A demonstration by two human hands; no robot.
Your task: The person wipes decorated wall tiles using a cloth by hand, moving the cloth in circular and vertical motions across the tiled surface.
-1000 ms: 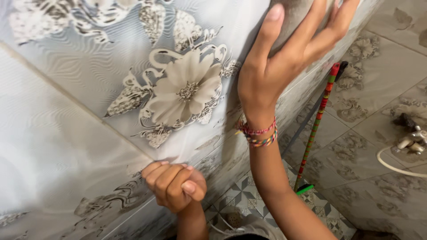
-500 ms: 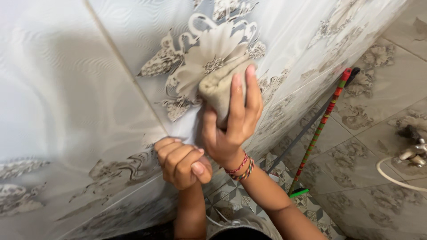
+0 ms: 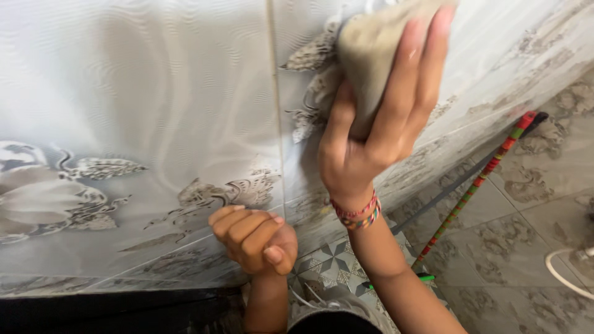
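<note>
I'm pressing a beige cloth (image 3: 371,55) flat against the tiled wall (image 3: 154,93) with my right hand (image 3: 377,124), up at about one o'clock in my view, fingers spread long over the cloth and thumb hooking its lower edge at the left. The cloth is sitting right on the grey flower pattern (image 3: 309,80) beside the vertical grout line (image 3: 274,93). It's looking soft and light, folding under my palm, so I'm judging it best held bunched under flat fingers, since a loose corner would likely slip on the glossy tile. My left hand (image 3: 253,238) is curling into a loose fist at six o'clock, knuckles resting against the wall, holding nothing. A red-and-green striped stick (image 3: 476,185) is leaning at four o'clock on the floor tiles (image 3: 526,235).
</note>
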